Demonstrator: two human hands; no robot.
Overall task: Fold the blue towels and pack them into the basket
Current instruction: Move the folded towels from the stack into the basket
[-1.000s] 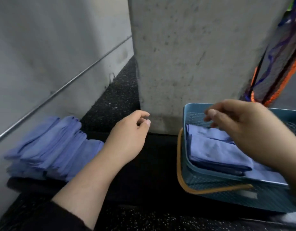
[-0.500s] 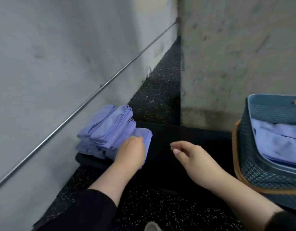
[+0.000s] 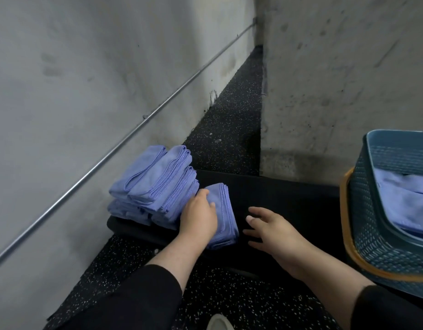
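Risk of unfolding: left hand (image 3: 201, 216) grips one folded towel (image 3: 223, 215) beside the pile (image 3: 155, 184), right hand (image 3: 272, 231) open, empty, not supporting it.

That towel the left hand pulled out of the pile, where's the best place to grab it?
Probably the folded towel by its right long edge, from the right: the stack blocks the other side, and the left hand covers its left half. The right hand is open nearby.
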